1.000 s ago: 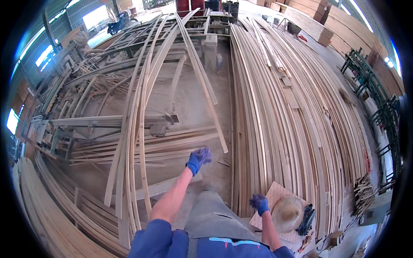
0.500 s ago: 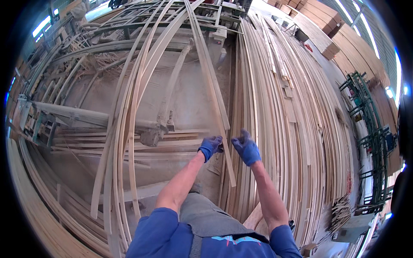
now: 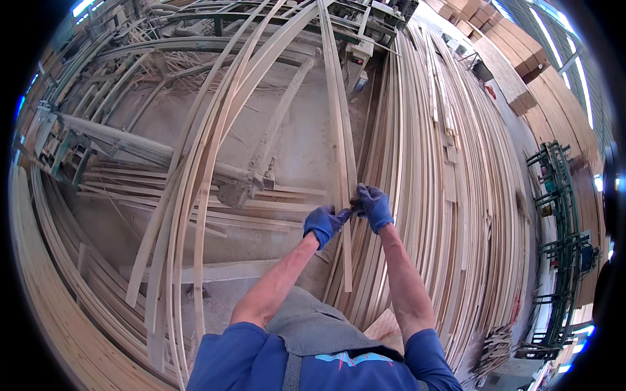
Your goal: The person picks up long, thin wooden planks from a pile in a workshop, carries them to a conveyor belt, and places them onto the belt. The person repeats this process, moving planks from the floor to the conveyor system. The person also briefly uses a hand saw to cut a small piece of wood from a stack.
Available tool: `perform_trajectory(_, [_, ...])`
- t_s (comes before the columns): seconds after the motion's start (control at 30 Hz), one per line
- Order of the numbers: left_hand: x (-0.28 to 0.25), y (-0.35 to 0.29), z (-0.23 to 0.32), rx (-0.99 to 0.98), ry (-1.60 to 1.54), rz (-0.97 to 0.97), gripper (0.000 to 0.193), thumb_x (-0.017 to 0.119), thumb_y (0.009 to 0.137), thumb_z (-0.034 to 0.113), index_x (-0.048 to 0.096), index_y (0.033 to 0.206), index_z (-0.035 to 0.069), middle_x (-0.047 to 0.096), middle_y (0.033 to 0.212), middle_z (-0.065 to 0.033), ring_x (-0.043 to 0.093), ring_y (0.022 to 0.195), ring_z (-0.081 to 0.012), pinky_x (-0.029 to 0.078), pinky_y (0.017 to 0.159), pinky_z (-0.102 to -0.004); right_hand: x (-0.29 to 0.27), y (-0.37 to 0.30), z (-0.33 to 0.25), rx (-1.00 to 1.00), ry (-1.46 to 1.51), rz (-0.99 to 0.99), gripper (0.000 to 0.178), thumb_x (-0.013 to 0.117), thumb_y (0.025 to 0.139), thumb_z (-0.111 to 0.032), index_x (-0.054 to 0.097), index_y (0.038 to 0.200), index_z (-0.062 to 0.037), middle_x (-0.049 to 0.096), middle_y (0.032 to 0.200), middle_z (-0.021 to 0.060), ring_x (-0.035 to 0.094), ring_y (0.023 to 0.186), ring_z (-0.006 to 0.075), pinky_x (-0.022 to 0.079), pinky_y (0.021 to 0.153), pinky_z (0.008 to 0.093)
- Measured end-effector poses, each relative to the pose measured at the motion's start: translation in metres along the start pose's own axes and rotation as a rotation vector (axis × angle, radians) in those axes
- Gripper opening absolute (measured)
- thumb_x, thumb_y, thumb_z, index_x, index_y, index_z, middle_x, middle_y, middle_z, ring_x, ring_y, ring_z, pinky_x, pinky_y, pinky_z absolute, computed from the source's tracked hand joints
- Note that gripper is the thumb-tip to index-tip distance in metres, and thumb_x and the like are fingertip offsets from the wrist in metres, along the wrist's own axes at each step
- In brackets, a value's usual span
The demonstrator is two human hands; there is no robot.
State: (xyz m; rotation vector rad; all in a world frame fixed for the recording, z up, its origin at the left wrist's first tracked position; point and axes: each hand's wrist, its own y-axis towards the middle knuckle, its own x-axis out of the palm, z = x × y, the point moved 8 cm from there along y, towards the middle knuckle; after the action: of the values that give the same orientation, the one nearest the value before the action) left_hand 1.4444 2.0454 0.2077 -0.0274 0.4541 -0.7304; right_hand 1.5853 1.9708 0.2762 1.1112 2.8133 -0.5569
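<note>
Two long, narrow wooden strips run from the machine frame at the far side toward me. The longer wooden strip (image 3: 347, 260) passes between my hands, and its near end hangs over the floor. Beside it the shorter wooden strip (image 3: 343, 117) ends at my fingers. My left hand (image 3: 325, 223), in a blue and dark glove, has its fingers closed at the longer strip's left edge. My right hand (image 3: 374, 207), gloved alike, is closed at the shorter strip's near end. The fingertips of both hands nearly meet, and part of the grip is hidden.
A bundle of long strips (image 3: 189, 202) slants across a metal beam (image 3: 124, 138) on my left. To my right lies a wide bed of stacked strips (image 3: 450, 228). A green metal rack (image 3: 557, 241) stands at the far right, with stacked boards (image 3: 515, 45) behind.
Both hands have come together onto the strips; before, they were apart on either side with fingers loose. The strips' near ends have shifted slightly, and my view has turned a little.
</note>
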Motion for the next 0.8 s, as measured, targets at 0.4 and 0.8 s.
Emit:
perform_trajectory(0.4, [-0.019,-0.015,0.028,-0.146,-0.224,-0.197,0.052,0.075,0.076,0.053,0.061,0.069,0.003,0.055,0.055,-0.0051,0.053,0.046,-0.0132,0.041,0.042,-0.0291,0.026,-0.002,0.010,0.010,0.148,-0.144,0.028,0.057,0.094,-0.025,0.062,0.102,0.0018,0.066,0.077,0.0093,0.063,0.058,0.0154,0.049,0.047,0.0269])
perform_trajectory(0.8, [-0.013,-0.012,0.010,-0.173,-0.380,-0.267,0.050,0.073,0.080,0.051,0.062,0.074,0.002,0.056,0.057,-0.0058,0.053,0.046,-0.0123,0.042,0.042,-0.0271,0.024,-0.025,-0.017,-0.056,0.102,-0.200,0.036,0.047,0.099,-0.029,0.056,0.113,0.0030,0.069,0.083,0.0133,0.066,0.058,0.0166,0.050,0.046,0.0249])
